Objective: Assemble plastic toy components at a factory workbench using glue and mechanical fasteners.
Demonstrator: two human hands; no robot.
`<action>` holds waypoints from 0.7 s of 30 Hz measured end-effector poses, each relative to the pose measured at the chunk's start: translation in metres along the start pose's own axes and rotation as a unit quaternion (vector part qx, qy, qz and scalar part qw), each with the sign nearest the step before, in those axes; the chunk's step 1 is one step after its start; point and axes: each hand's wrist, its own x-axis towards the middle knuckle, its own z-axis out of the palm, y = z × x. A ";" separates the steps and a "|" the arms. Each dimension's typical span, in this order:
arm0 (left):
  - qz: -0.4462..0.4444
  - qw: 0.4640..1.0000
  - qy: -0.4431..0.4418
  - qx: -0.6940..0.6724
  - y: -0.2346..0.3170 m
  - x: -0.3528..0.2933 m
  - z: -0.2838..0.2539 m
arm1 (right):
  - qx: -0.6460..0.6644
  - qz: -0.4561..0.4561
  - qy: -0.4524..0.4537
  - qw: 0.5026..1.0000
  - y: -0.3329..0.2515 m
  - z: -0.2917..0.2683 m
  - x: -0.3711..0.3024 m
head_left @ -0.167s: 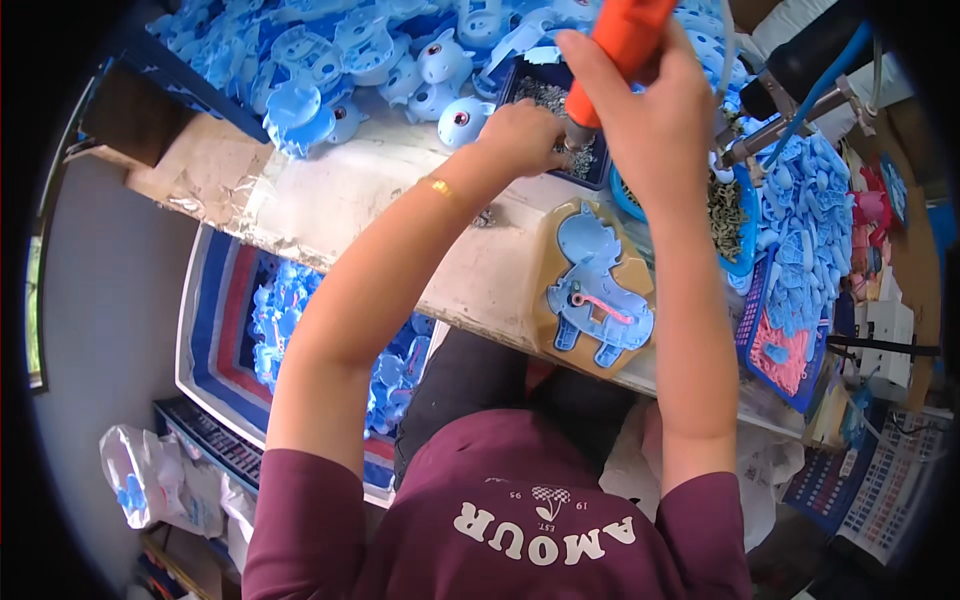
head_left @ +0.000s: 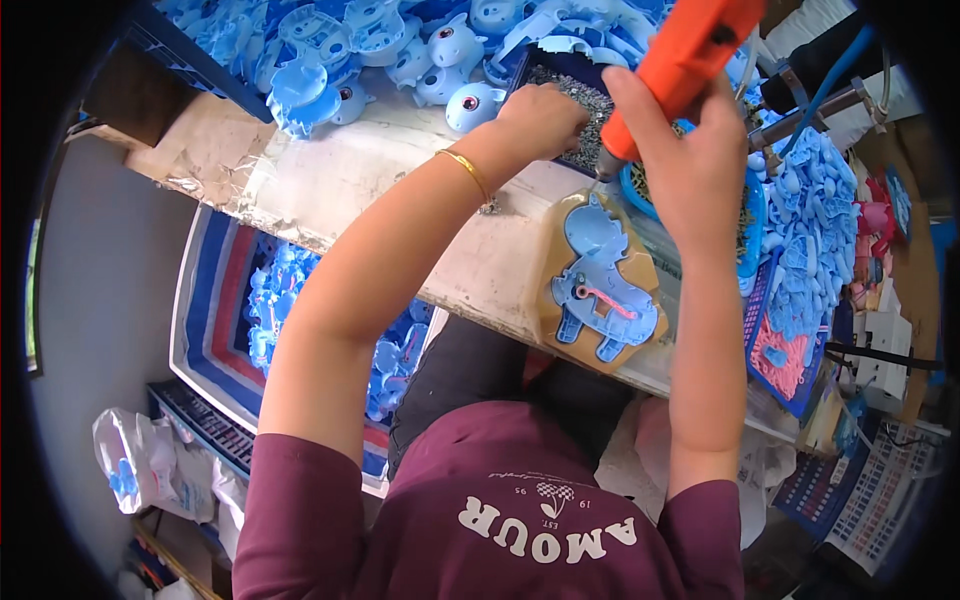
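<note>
My right hand [head_left: 705,150] is wrapped round an orange power screwdriver [head_left: 685,65]. Its tip points down, just above the far edge of a tan fixture block [head_left: 642,263]. In that block lies a light blue animal-shaped toy shell half [head_left: 592,232], with a thin pink piece [head_left: 612,303] inside it. My left hand [head_left: 540,120] is at the near left part of a dark tray [head_left: 518,78] of small metal screws. Its fingers are curled together, and whatever may be between them is hidden.
Blue toy heads and shells [head_left: 400,60] pile up at the back. A light blue basin [head_left: 752,240] of small parts stands right of the fixture, beside a purple-blue basket [head_left: 765,340] with pink pieces. Below the table's left edge, a striped-lined container [head_left: 205,330] holds blue parts.
The screwdriver in my right hand has moved right and toward me, from over the screw tray to above the fixture's far edge. My left hand has shifted slightly right.
</note>
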 end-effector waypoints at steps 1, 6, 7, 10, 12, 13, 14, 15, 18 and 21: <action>0.022 0.999 0.044 0.023 -0.002 -0.001 0.003 | 0.018 0.008 -0.013 1.000 0.002 -0.003 -0.003; 0.038 0.997 0.047 0.055 -0.008 -0.005 0.001 | 0.007 0.027 -0.029 0.999 0.009 -0.016 -0.008; 0.049 0.998 0.022 0.029 -0.010 -0.006 -0.001 | 0.012 0.019 -0.031 0.999 0.011 -0.018 -0.008; 0.060 0.998 -0.026 0.004 -0.008 0.000 -0.006 | 0.019 0.020 -0.030 0.999 0.006 -0.021 -0.009; 0.060 0.997 -0.050 0.006 -0.006 0.003 -0.010 | 0.009 0.022 -0.037 0.999 0.002 -0.024 -0.011; 0.064 0.997 -0.036 0.022 -0.005 0.002 -0.010 | -0.001 0.027 -0.044 0.999 0.002 -0.026 -0.013; 0.067 0.997 -0.022 0.039 -0.004 0.002 -0.011 | -0.003 0.028 -0.041 0.999 0.002 -0.027 -0.013; 0.070 0.997 -0.022 0.039 -0.004 0.001 -0.011 | 0.019 0.013 -0.024 0.999 0.003 -0.027 -0.013; 0.084 0.994 0.034 0.054 -0.007 -0.005 -0.008 | 0.042 0.018 -0.033 0.998 0.005 -0.034 -0.016; 0.156 0.976 0.090 0.122 0.004 -0.019 -0.009 | 0.088 0.078 -0.076 0.990 0.001 -0.043 -0.018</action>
